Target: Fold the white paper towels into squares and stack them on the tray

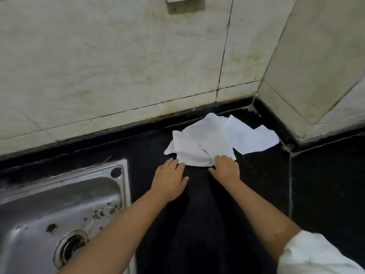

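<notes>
Here, crumpled white paper towels (213, 139) lie near the table's (325, 184) back corner; left hand (169, 177) flat and released, right hand (225, 167) pinching their edge.

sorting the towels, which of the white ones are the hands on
The crumpled paper towel nearest the person: both the left hand and right hand touch its near edge. The flatter paper towel behind lies untouched.

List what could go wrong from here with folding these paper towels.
1. The paper towels lie crumpled and overlapping; both hands work only the near edge, so a fold may catch two sheets.
2. The sink beside the left hand looks dirty; a sheet sliding in would be soiled.
3. No tray is in view for stacking.
</notes>
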Available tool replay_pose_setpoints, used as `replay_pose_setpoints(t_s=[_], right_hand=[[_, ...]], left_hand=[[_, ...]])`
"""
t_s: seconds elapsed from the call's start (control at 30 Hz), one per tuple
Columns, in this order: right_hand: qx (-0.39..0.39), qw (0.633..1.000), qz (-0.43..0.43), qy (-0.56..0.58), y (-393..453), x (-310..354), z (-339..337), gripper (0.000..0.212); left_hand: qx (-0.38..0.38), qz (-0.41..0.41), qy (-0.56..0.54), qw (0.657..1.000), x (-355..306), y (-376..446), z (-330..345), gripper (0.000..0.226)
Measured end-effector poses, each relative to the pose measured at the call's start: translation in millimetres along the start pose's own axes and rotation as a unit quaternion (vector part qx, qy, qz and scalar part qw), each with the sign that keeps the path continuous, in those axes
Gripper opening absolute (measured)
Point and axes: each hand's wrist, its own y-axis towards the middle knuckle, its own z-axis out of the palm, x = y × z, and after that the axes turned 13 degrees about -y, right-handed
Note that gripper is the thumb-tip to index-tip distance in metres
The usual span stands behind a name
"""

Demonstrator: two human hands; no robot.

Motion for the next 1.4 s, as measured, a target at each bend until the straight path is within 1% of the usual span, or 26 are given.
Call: replay_pose_setpoints(t_s=[0.07,0.1,0.13,0.2,0.23,0.3,0.33,0.4,0.47,0.5,0.57,0.7,0.77,0.83,0.9,0.97,1.03,1.07,1.1,1.17,1.23,1.3,1.33,1.4], right_hand=[[0.005,1.000,-0.010,0.027,16.7,-8.6,6.5,0.022],[0.004,0.998,-0.013,0.053,23.4,-15.2,7.7,0.021],[0.001,0.996,-0.020,0.082,28.4,-22.2,6.0,0.025],[-0.002,0.991,-0.051,0.126,33.0,-36.7,-4.7,0.040],[-0.004,0.987,-0.075,0.145,33.2,-44.6,-12.6,0.042],[-0.012,0.976,-0.129,0.175,29.9,-60.6,-27.9,0.032],[-0.020,0.971,-0.147,0.187,26.2,-68.8,-35.0,0.026],[-0.040,0.963,-0.170,0.207,18.0,-84.8,-45.2,0.023],[-0.075,0.958,-0.172,0.217,10.1,-99.3,-51.9,0.019],[-0.095,0.956,-0.159,0.226,6.6,-106.4,-55.0,0.017],[-0.143,0.950,-0.120,0.251,-1.0,-120.0,-62.8,0.017],[-0.248,0.930,-0.002,0.272,-28.8,-147.6,-86.7,0.017],[-0.287,0.915,0.061,0.278,-50.5,-163.5,-98.2,0.019],[-0.317,0.905,0.115,0.259,-80.1,-178.1,-105.2,0.019],[-0.336,0.896,0.166,0.237,-118.4,-190.8,-106.7,0.020],[-0.348,0.886,0.218,0.215,-164.8,-204.9,-102.6,0.023],[-0.344,0.879,0.274,0.183,-213.9,-222.0,-93.6,0.024],[-0.339,0.875,0.303,0.166,-238.8,-231.6,-88.8,0.025],[-0.334,0.868,0.334,0.151,-264.3,-241.4,-84.0,0.025],[-0.333,0.843,0.402,0.131,-317.1,-258.0,-71.3,0.026],[-0.338,0.814,0.459,0.112,-373.2,-266.6,-51.1,0.026],[-0.338,0.798,0.491,0.084,-428.3,-262.6,-21.4,0.023],[-0.330,0.799,0.499,0.066,-455.0,-256.7,-3.0,0.021],[-0.282,0.823,0.492,0.038,-502.1,-239.9,40.0,0.016]], left_hand=[[-0.018,0.017,-0.014,1.000,-4.4,25.0,3.6,0.047],[-0.025,0.027,-0.032,0.999,-8.2,37.5,6.5,0.046],[-0.030,0.037,-0.047,0.998,-13.0,49.2,9.0,0.046],[-0.039,0.053,-0.065,0.996,-24.8,69.7,16.0,0.049],[-0.047,0.057,-0.070,0.995,-30.8,80.0,19.7,0.052],[-0.057,0.049,-0.079,0.994,-42.0,100.2,24.5,0.052],[-0.075,0.068,-0.087,0.991,-47.1,109.7,25.5,0.046],[-0.129,0.145,-0.089,0.977,-54.2,127.3,27.4,0.027],[-0.140,0.194,-0.083,0.968,-52.8,136.9,25.7,0.029],[-0.131,0.205,-0.082,0.967,-52.4,138.9,22.3,0.031],[-0.143,0.231,-0.055,0.961,-55.4,135.0,7.5,0.033],[-0.176,0.297,-0.050,0.937,-71.6,121.7,-20.9,0.037],[-0.155,0.315,-0.084,0.933,-95.8,104.8,-36.9,0.049],[-0.145,0.313,-0.124,0.930,-124.2,84.3,-47.2,0.064],[-0.130,0.338,-0.099,0.927,-150.0,63.3,-48.8,0.064],[-0.104,0.376,-0.084,0.917,-174.3,38.7,-43.6,0.056],[-0.095,0.425,-0.104,0.894,-196.3,16.9,-31.9,0.066],[-0.087,0.444,-0.101,0.886,-208.4,4.9,-24.8,0.066],[-0.081,0.459,-0.093,0.880,-223.1,-7.5,-17.1,0.059],[-0.068,0.495,-0.092,0.861,-256.0,-36.1,1.2,0.040],[-0.051,0.542,-0.099,0.833,-287.4,-71.8,22.1,0.039],[0.000,0.589,-0.081,0.804,-307.3,-105.5,49.0,0.035],[0.032,0.604,-0.053,0.795,-312.7,-120.2,65.5,0.032],[0.080,0.619,0.019,0.781,-314.3,-144.9,98.4,0.033]])
